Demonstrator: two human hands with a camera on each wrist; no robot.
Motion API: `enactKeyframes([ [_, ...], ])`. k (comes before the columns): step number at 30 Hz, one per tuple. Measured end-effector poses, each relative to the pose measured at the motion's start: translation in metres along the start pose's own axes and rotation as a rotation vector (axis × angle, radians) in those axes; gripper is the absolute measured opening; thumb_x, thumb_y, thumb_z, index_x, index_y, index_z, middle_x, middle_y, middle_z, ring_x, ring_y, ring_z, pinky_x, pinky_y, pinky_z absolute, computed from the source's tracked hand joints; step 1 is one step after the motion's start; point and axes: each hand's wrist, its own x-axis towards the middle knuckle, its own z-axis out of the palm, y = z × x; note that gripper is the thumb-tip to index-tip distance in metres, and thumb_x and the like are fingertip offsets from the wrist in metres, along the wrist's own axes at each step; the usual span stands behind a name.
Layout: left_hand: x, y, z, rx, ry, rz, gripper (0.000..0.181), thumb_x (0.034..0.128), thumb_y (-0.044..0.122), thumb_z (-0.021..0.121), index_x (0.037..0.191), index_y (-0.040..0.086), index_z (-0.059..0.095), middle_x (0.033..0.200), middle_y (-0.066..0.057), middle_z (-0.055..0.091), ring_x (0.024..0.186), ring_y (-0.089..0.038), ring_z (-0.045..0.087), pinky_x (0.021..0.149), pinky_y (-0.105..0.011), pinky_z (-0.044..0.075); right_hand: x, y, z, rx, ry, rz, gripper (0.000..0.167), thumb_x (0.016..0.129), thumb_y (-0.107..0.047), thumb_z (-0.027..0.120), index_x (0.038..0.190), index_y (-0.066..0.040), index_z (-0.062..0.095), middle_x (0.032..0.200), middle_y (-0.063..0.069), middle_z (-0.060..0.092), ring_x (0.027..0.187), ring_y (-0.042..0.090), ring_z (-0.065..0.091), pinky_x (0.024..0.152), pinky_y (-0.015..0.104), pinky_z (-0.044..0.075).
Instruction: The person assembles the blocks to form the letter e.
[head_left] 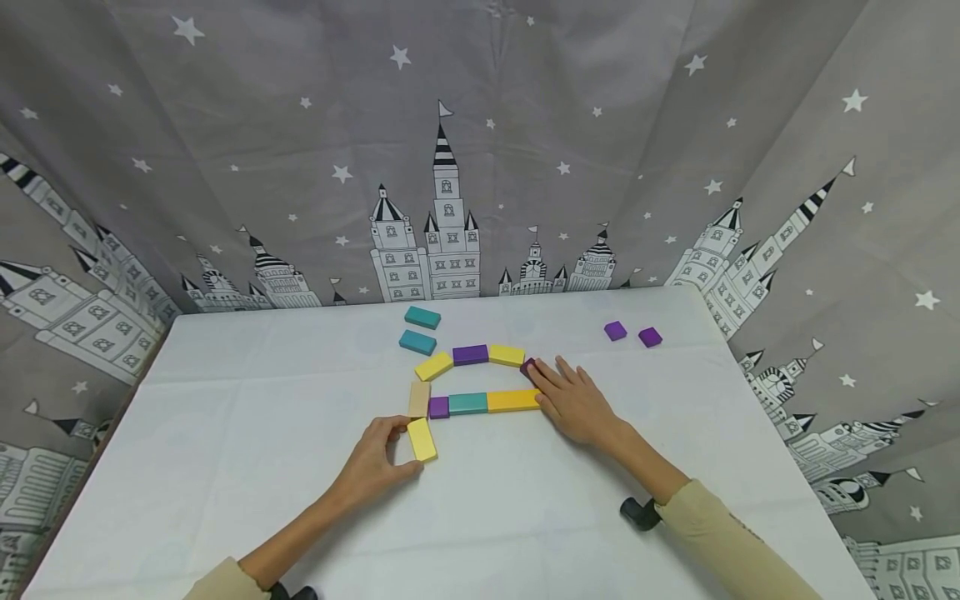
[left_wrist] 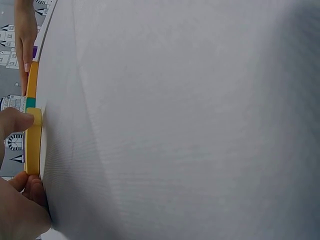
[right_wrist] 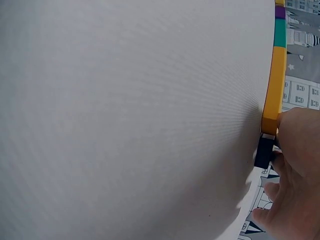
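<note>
In the head view, my left hand (head_left: 372,462) pinches a yellow block (head_left: 422,440) between thumb and fingers, just below a tan block (head_left: 419,399). The left wrist view shows this yellow block (left_wrist: 33,145) held near both ends. My right hand (head_left: 577,408) lies over the right end of the block outline, fingers extended, touching a purple block (head_left: 527,367). Beneath it, the end of an orange block (head_left: 513,401) is covered. Close by the fingers in the right wrist view, a dark block (right_wrist: 264,151) sits at the orange block's end; the hand partly hides contact.
A teal block (head_left: 468,403) and a small purple block (head_left: 438,407) continue the lower row. The upper arc has yellow (head_left: 434,367) and purple (head_left: 470,355) blocks. Loose teal blocks (head_left: 417,342) lie behind, and loose purple blocks (head_left: 650,337) at back right.
</note>
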Motion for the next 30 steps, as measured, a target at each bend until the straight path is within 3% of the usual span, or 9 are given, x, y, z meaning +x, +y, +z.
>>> enactKeyframes([
  [8, 0.0, 0.001, -0.002, -0.001, 0.014, -0.006, 0.066, 0.0795, 0.018, 0.084, 0.132, -0.004, 0.051, 0.12, -0.013, 0.055, 0.107, -0.027, 0.052, 0.096, -0.046, 0.047, 0.0, 0.0, 0.0, 0.006, -0.004, -0.004, 0.056, 0.108, -0.038, 0.039, 0.158, -0.016, 0.027, 0.162, 0.006, 0.025, 0.149, 0.038, 0.014, 0.116, 0.061, 0.015],
  [12, 0.007, 0.002, -0.008, -0.016, 0.047, -0.029, 0.062, 0.0846, 0.02, 0.08, 0.133, -0.005, 0.051, 0.119, -0.014, 0.056, 0.105, -0.028, 0.053, 0.093, -0.045, 0.049, 0.0, 0.001, 0.001, 0.006, -0.004, -0.005, 0.057, 0.108, -0.038, 0.039, 0.159, -0.016, 0.026, 0.163, 0.006, 0.024, 0.149, 0.038, 0.014, 0.116, 0.061, 0.015],
  [17, 0.035, 0.003, -0.021, -0.062, 0.095, -0.1, 0.057, 0.0907, 0.021, 0.074, 0.134, -0.006, 0.048, 0.12, -0.019, 0.055, 0.108, -0.031, 0.053, 0.093, -0.045, 0.049, -0.001, 0.001, -0.001, -0.003, 0.002, 0.002, 0.056, 0.108, -0.037, 0.04, 0.158, -0.016, 0.028, 0.162, 0.006, 0.025, 0.149, 0.038, 0.016, 0.116, 0.061, 0.016],
  [24, 0.082, 0.008, -0.028, -0.102, 0.196, -0.14, 0.061, 0.0929, 0.024, 0.072, 0.137, -0.008, 0.044, 0.127, -0.024, 0.051, 0.116, -0.036, 0.05, 0.099, -0.048, 0.046, -0.001, 0.001, -0.001, 0.006, -0.006, 0.004, 0.057, 0.108, -0.038, 0.039, 0.159, -0.016, 0.026, 0.163, 0.006, 0.024, 0.149, 0.038, 0.014, 0.116, 0.061, 0.015],
  [30, 0.113, 0.01, -0.025, -0.07, 0.188, -0.234, 0.071, 0.093, 0.032, 0.07, 0.142, -0.009, 0.039, 0.134, -0.027, 0.044, 0.122, -0.038, 0.046, 0.103, -0.049, 0.043, 0.0, 0.001, 0.0, 0.014, -0.008, -0.003, 0.056, 0.108, -0.038, 0.038, 0.159, -0.016, 0.026, 0.163, 0.005, 0.023, 0.149, 0.038, 0.014, 0.116, 0.061, 0.014],
])
